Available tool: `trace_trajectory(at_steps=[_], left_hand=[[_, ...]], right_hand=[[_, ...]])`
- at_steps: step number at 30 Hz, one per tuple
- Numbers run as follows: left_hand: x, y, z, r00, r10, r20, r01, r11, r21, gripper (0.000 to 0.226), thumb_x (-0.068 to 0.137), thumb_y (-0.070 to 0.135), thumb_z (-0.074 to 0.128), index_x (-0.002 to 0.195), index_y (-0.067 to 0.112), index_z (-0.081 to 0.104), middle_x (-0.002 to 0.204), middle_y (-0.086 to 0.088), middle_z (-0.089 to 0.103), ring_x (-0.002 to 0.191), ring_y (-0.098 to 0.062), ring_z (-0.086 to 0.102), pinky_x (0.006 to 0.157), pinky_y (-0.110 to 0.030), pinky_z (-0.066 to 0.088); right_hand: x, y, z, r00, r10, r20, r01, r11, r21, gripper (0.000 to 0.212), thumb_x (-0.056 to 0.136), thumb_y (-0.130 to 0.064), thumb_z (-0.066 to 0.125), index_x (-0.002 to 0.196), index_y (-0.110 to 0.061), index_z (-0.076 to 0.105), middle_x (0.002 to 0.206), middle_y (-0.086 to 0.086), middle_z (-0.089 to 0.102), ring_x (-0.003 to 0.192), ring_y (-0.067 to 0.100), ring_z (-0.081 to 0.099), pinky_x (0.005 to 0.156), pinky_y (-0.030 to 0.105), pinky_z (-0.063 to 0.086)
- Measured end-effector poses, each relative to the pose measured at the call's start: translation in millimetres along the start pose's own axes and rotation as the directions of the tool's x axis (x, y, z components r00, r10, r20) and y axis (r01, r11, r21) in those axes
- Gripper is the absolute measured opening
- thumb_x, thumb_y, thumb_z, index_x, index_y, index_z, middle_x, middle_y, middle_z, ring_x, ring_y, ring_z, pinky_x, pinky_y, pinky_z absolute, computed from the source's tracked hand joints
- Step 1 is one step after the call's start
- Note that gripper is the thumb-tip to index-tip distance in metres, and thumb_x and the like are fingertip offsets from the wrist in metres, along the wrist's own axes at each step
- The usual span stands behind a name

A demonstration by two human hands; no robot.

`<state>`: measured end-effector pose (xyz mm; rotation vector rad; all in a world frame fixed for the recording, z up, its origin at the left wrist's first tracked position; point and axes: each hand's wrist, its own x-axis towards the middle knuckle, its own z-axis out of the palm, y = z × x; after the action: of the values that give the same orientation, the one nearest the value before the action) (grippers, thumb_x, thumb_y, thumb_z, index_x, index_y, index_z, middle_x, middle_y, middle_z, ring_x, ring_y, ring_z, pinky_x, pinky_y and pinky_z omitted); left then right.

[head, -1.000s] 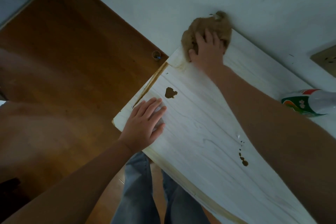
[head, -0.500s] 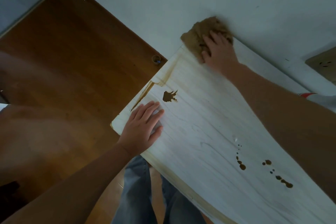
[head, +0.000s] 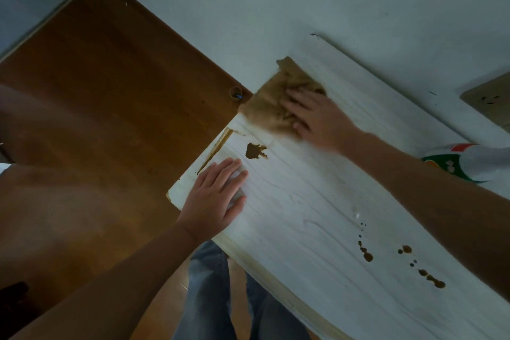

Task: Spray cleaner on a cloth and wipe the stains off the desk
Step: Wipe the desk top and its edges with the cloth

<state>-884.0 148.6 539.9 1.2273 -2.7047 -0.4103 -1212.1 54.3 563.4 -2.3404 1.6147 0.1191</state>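
Under the flat, slightly spread fingers (head: 295, 96) of the right hand (head: 320, 121) a brown cloth (head: 267, 105) is pressed onto the far corner of the desk (head: 317, 215), right at its edge. The left hand (head: 214, 199) is laid flat, fingers straight and together, with a dark stain (head: 255, 151) just beyond its fingertips (head: 234, 165). Should the cloth be pushed further outward, it could be lost over the edge; a light pass could smear the stain.

Spray bottle (head: 466, 163) is running off right edge, forearm covering its btm. Right hand (head: 320, 119) is showing blurred, hiding pt of cloth (head: 265, 107).
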Motion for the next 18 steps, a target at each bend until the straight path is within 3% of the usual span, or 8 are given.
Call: trace_trajectory(at_steps=[2, 5, 7, 11, 15, 18], left_hand=[[-1, -1, 1, 1.0, 0.007, -0.005, -0.007, 1.0, 0.0, 0.051, 0.101, 0.044, 0.05, 0.142, 0.015, 0.058, 0.156, -0.008, 0.049, 0.149, -0.025, 0.04, 0.122, -0.048, 0.034], [-2, 0, 2, 1.0, 0.004, -0.008, -0.004, 1.0, 0.003, 0.051, 0.101, 0.043, 0.051, 0.142, 0.015, 0.058, 0.156, -0.008, 0.048, 0.149, -0.025, 0.038, 0.123, -0.047, 0.032], [-2, 0, 3, 1.0, -0.002, -0.006, 0.002, 1.0, 0.002, 0.05, 0.102, 0.042, 0.05, 0.143, 0.014, 0.058, 0.157, -0.008, 0.047, 0.15, -0.025, 0.037, 0.124, -0.047, 0.031], [-3, 1, 0, 1.0, 0.0, 0.016, 0.0, 1.0, -0.002, 0.05, 0.101, 0.041, 0.053, 0.143, 0.015, 0.058, 0.157, -0.008, 0.047, 0.15, -0.024, 0.036, 0.125, -0.046, 0.029], [-2, 5, -8, 0.999, -0.017, 0.048, 0.017, 1.0, 0.013, 0.05, 0.103, 0.043, 0.05, 0.144, 0.015, 0.056, 0.157, -0.008, 0.046, 0.149, -0.025, 0.037, 0.125, -0.043, 0.027], [-12, 9, -18, 0.998, -0.03, 0.06, 0.028, 0.999, 0.034, 0.05, 0.104, 0.043, 0.045, 0.143, 0.014, 0.055, 0.155, -0.01, 0.048, 0.146, -0.027, 0.042, 0.121, -0.046, 0.036]], right_hand=[[25, 30, -11, 0.985, 0.153, -0.078, -0.149, 0.987, 0.053, 0.067, 0.093, -0.046, 0.029, 0.151, -0.014, 0.041, 0.157, 0.016, 0.036, 0.144, 0.04, 0.033, 0.119, 0.052, 0.024], [56, 41, -22, 0.912, 0.395, -0.105, -0.378, 0.913, 0.153, 0.059, 0.098, -0.036, 0.04, 0.153, -0.016, 0.035, 0.163, 0.013, 0.025, 0.15, 0.036, 0.02, 0.122, 0.049, 0.015], [66, 23, -21, 0.881, 0.455, -0.13, -0.432, 0.885, 0.173, 0.058, 0.099, -0.03, 0.046, 0.154, -0.017, 0.033, 0.164, 0.012, 0.021, 0.151, 0.035, 0.015, 0.122, 0.049, 0.013], [43, -37, 0, 0.962, 0.236, -0.138, -0.216, 0.965, 0.147, 0.06, 0.096, -0.027, 0.053, 0.153, -0.018, 0.036, 0.163, 0.011, 0.025, 0.15, 0.036, 0.017, 0.12, 0.054, 0.016], [3, -68, 14, 0.994, 0.009, -0.108, 0.005, 0.992, 0.124, 0.056, 0.098, -0.028, 0.048, 0.152, -0.021, 0.038, 0.163, 0.006, 0.027, 0.151, 0.031, 0.02, 0.122, 0.052, 0.013], [7, -42, 7, 0.996, 0.015, -0.089, -0.004, 0.993, 0.114, 0.056, 0.1, -0.03, 0.045, 0.155, -0.026, 0.033, 0.164, 0.0, 0.024, 0.152, 0.025, 0.017, 0.123, 0.048, 0.016]])
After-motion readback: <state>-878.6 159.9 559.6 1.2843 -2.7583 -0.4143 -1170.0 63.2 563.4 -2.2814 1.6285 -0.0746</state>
